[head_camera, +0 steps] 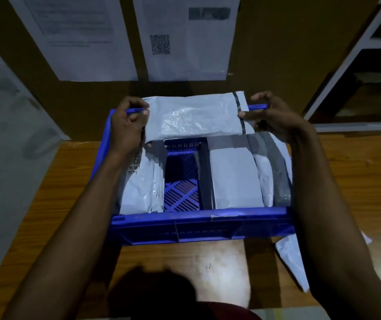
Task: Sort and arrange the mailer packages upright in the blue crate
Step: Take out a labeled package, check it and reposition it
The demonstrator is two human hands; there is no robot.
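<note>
Fingers (144, 112) of left hand (126, 123) and right hand (272, 118) pinch one mailer (191, 116) over one crate (198, 220).

A wooden desk (53, 192) with orange-brown grain stands against a dull brown wall (270, 65). Two printed sheets hang above the desk's far edge: the left sheet (78, 38) shows blurred text, and the right sheet (185, 42) bears a square code. A white frame (337, 75) stands at far right. The light is dim, with a pale glare patch (219, 262) near the desk's near edge.
</note>
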